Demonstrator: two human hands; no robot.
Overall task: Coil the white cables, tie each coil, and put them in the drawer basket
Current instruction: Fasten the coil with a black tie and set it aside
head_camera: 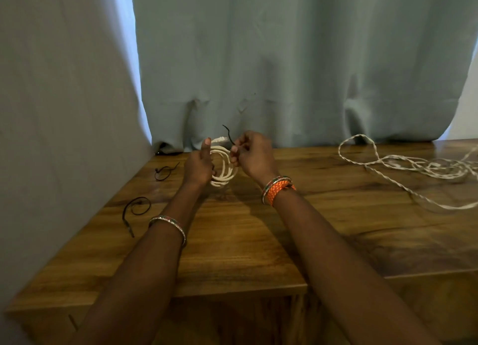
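Looking like a room in a home, with a glossy wooden table (pixel 232 241) standing against pale blue-grey curtains (pixel 284 60) hanging to its top, daylight showing through the gaps, and plain painted wall (pixel 51 112) closing in the left.

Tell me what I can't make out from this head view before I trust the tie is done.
- Tie knot: the black tie runs into the right hand; its fingers hide any knot on the white coil.
- Coil's left side: covered by the left hand.
- Loose white cable: cut off by the right edge.
- Drawer basket: not in view.
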